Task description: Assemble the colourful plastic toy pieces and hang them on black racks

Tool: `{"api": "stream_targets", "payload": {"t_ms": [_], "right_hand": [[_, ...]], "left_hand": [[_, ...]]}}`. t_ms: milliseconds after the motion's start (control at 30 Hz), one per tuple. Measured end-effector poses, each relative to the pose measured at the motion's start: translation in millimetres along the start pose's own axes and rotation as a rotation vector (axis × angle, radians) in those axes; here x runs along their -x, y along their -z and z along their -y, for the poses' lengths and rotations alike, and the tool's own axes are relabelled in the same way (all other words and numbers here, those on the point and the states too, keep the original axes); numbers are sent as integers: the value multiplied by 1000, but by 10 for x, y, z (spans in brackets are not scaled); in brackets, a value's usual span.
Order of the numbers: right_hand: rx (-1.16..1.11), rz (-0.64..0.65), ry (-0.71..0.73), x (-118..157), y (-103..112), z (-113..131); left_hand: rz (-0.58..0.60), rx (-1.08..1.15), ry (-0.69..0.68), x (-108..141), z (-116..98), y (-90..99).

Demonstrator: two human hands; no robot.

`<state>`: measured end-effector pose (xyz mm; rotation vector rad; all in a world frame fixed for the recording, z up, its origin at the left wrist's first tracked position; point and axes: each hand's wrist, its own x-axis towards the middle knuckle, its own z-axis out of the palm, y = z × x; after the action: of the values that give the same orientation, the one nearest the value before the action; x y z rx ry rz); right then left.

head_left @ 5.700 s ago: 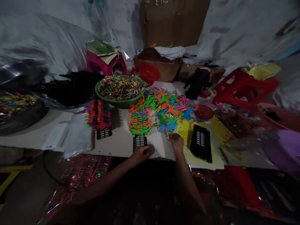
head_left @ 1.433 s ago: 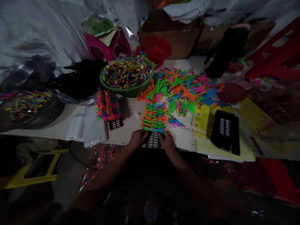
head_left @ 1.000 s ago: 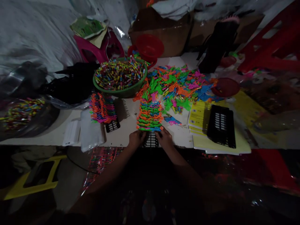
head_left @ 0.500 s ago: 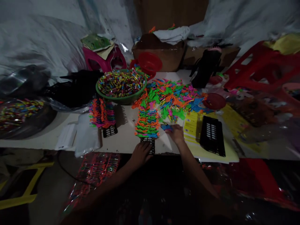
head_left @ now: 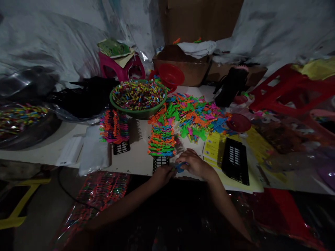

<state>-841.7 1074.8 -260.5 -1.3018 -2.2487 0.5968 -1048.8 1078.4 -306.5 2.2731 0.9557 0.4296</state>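
Observation:
Low at the table's front edge, my right hand (head_left: 193, 162) grips a small blue plastic toy piece (head_left: 181, 167); its exact shape is hidden by the fingers. My left hand (head_left: 162, 176) meets it from the left, fingers pinched at that piece's near end. Just behind the left hand lies a black slotted rack (head_left: 160, 161), its front part bare. Farther back, this rack carries a stacked row of orange, green, blue and pink plastic toys (head_left: 161, 140). Behind and to the right spreads a loose heap of similar bright toys (head_left: 193, 111).
A green basin (head_left: 138, 113) full of small colourful cylinders stands behind left. Left of centre is another loaded rack (head_left: 114, 127), beside clear plastic bags (head_left: 94, 153). On the right, black racks (head_left: 235, 162) lie on yellow printed sheets (head_left: 213, 148). A red stool (head_left: 293, 90) stands farther right.
My right hand has brought the blue piece nearer and slightly left, to my left hand. My left hand has come off the rack to the piece. The view has shifted slightly.

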Motion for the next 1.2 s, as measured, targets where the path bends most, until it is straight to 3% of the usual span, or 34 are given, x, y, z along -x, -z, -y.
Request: {"api": "stream_targets", "payload": {"t_ms": [67, 133, 167, 233, 367, 433, 533, 667, 767, 833, 1033, 1200], "right_hand": [[-84, -160, -138, -115, 80, -200], [-32, -474, -494, -294, 112, -502], [34, -546, -671, -398, 99, -652], [82, -599, -815, -602, 24, -885], [56, -700, -836, -769, -137, -1021], [-54, -848, -755, -671, -187, -961], [-311, -1047, -632, -362, -345, -717], [-637, -979, -534, -10, -843, -210], [-723, -898, -554, -1, -1225, 6], [-717, -834, -582, -66, -1365, 30], [-494, -803, -589, -177, -1361, 31], [-432, -758, -616, -187, -1306, 58]], "left_hand": [[-35, 105, 28, 27, 5, 40], [-134, 160, -4, 95, 56, 96], [-193, 161, -27, 135, 94, 129], [-289, 137, -58, 219, 186, 193], [-445, 129, 98, 378, 410, 284], [-534, 153, 209, 433, 519, 297], [-603, 226, 269, 437, 635, 280], [-608, 267, 354, 312, 679, 232], [-608, 257, 415, 220, 678, 206], [-603, 261, 423, 191, 685, 197], [-575, 191, 412, 208, 714, 197], [-542, 115, 325, 199, 651, 207]]}}
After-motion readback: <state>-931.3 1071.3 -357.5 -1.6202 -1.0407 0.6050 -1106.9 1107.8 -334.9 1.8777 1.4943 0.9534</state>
